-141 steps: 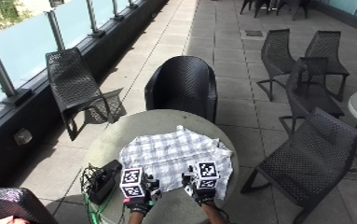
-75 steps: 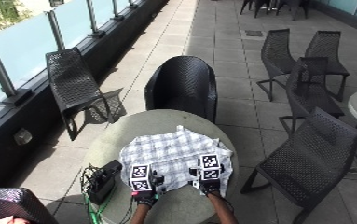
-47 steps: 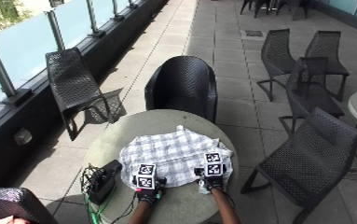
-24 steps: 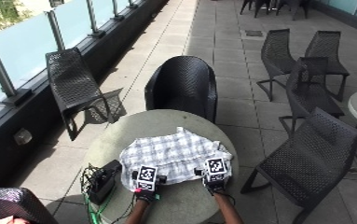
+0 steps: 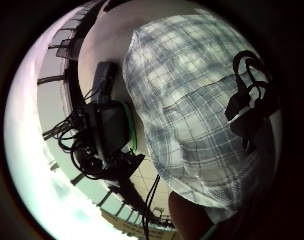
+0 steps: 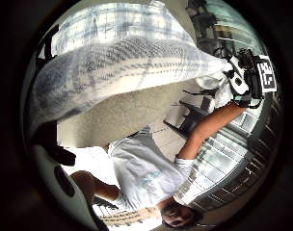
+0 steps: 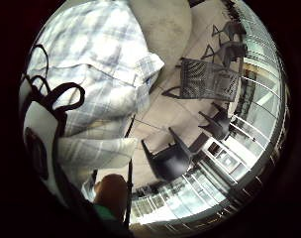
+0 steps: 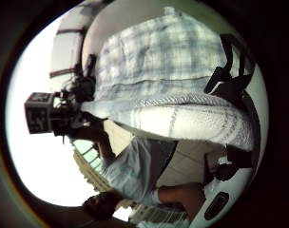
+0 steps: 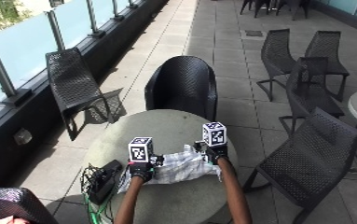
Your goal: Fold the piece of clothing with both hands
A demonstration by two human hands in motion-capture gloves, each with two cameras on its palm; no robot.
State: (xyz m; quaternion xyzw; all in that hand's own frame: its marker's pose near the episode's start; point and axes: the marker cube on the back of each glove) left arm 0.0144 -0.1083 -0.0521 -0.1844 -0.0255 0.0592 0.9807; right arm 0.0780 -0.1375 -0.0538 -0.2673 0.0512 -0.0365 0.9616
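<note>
One plaid garment (image 9: pixel 177 169) is held lifted over the round table (image 9: pixel 166 128), its near hem pinched by the left hand (image 9: pixel 142 171) at 9 o'clock and the right hand (image 9: pixel 215 153) at 3 o'clock. A skewed crease could be caused if the corners are carried unevenly, and the black device (image 9: pixel 105 179) at the table's 8 o'clock edge could be snagged by the trailing cloth.

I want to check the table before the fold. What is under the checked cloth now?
The checked cloth hangs lifted between the left hand and right hand; its lower part is on the round table. Bare tabletop shows beneath the raised edge. Whatever is under the resting part is hidden.
</note>
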